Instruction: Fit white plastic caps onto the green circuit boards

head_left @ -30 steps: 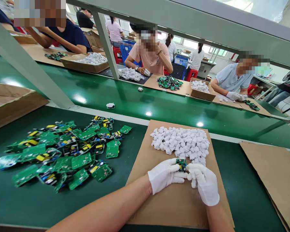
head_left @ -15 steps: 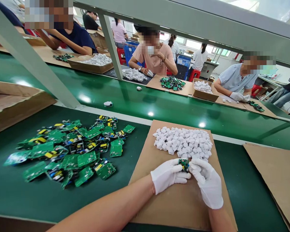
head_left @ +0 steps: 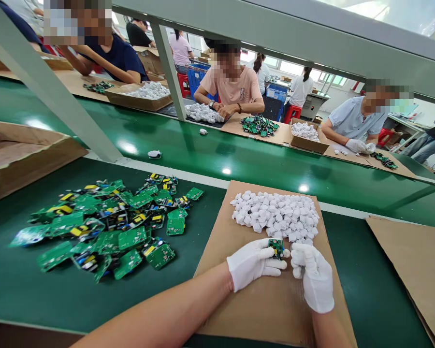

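My left hand (head_left: 252, 266), in a white glove, grips a small green circuit board (head_left: 276, 248) between thumb and fingers, its components facing me. Just to the right of the board is my gloved right hand (head_left: 316, 278), fingers curled and pinched; whatever they may hold is too small to make out. Both hands are above a brown cardboard sheet (head_left: 253, 311). Behind them on the sheet lies a heap of small white housings (head_left: 275, 212). A loose pile of green circuit boards (head_left: 132, 238) with yellow and blue components spreads over the green mat to the left.
A green conveyor belt (head_left: 188, 166) runs behind the sheet, carrying a white piece (head_left: 154, 154) and another farther back. A cardboard box (head_left: 29, 164) stands at left, another cardboard sheet (head_left: 413, 270) at right. A slanted metal post (head_left: 54, 82) rises at left. Co-workers sit across.
My right hand has drawn slightly right, away from the board, while my left hand stays nearly still. White pieces on the belt have shifted left. The co-worker opposite has lowered a hand.
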### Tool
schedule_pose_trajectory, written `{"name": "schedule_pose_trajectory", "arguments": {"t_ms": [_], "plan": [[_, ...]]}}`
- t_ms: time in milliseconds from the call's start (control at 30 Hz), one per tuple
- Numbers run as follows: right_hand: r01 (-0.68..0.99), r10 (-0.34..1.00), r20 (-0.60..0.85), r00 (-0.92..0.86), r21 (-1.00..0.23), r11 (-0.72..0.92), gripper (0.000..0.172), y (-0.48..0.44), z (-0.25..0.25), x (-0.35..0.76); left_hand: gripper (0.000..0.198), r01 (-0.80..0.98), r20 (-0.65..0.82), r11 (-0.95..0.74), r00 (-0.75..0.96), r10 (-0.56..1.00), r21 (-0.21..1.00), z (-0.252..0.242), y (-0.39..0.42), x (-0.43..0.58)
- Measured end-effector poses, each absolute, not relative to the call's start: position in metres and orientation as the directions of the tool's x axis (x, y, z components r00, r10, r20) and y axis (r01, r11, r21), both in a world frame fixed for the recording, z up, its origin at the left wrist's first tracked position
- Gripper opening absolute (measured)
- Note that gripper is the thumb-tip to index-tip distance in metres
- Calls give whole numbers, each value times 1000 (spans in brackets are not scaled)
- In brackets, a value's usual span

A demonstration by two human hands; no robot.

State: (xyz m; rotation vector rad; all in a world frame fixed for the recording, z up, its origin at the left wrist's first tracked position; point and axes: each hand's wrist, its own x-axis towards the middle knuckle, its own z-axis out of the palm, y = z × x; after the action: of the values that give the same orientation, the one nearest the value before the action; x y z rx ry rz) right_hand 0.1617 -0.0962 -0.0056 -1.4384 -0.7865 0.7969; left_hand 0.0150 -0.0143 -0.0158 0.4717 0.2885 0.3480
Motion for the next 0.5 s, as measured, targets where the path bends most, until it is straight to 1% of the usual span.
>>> {"name": "schedule_pose_trajectory", "arguments": {"t_ms": [67,133,200,233,300,367,433,500], "plan": [[25,878,-22,477,-999,-39,34,-95,-5,161,31,-256,-176,830,906,384,495,-15,-14,15],[56,898,-50,438,-995,-82,41,-96,-6,161,33,-256,-166,824,909,384,505,-14,-13,14],[84,894,-62,443,-990,-111,44,-97,-7,160,34,-263,-179,819,899,400,509,-13,-13,14],[106,888,-45,457,-989,-104,44,-97,-7,160,34,-266,-194,816,890,412,513,-13,-13,14],[202,882,42,469,-978,-61,40,-98,-9,160,34,-269,-228,803,868,442,532,-12,-12,14],[375,893,161,420,-927,-9,31,-97,-10,160,37,-262,-242,774,850,468,576,-11,-13,15],[571,899,295,322,-819,64,22,-96,-10,160,40,-246,-249,724,827,503,645,-10,-14,16],[711,868,438,234,-686,154,18,-93,-10,160,44,-214,-258,659,800,542,721,-9,-14,17]]}}
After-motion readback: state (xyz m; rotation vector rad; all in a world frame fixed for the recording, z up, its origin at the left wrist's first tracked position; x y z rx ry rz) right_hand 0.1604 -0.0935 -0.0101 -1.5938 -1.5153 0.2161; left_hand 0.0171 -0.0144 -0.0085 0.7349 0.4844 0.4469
